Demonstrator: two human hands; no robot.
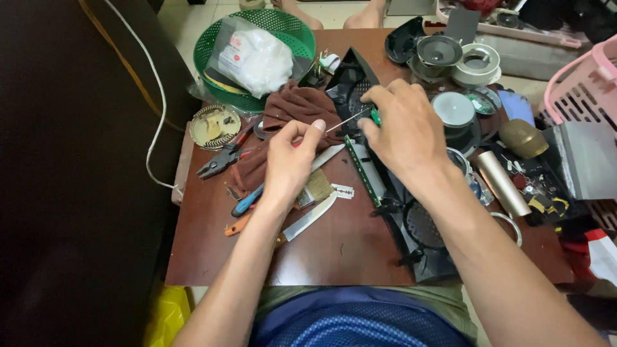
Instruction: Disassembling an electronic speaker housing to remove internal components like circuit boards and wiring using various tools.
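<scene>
Right hand (405, 132) pinching a green-handled screwdriver (360, 117), fingers pressed together round the handle, thin metal shaft slanting out toward the left hand. Left hand (290, 157) with thumb and forefinger closed on something small and red, too hidden to name; other fingers curled. Screwdriver over the upper part of the black plastic casing (411, 225), tip just beside the left thumb.

Casing: long, dark, angular shell, matte, with round mesh grilles and a narrow green circuit board (363, 168) running along its left edge. Lying diagonally across the brown wooden table (334, 250), from top centre to lower right.

Left of the casing: crumpled brown cloth (292, 112), soft and folded, under the left hand. Below the cloth, a knife (308, 220) with a bare steel blade, a small flat brush (316, 186), a razor blade (342, 191), a blue-handled tool (247, 202). Further left, dark pliers (222, 157) with red grips, and a round ribbed metal disc (214, 126).

Above and left of the casing: green perforated plastic basket (222, 45) holding a clear bag (254, 54) with white contents.

Right of the casing: round speaker cones (453, 109), grey and black, a white ring, a gold metal tube (501, 183), smooth and shiny. Far right: pink slatted basket (578, 83).
</scene>
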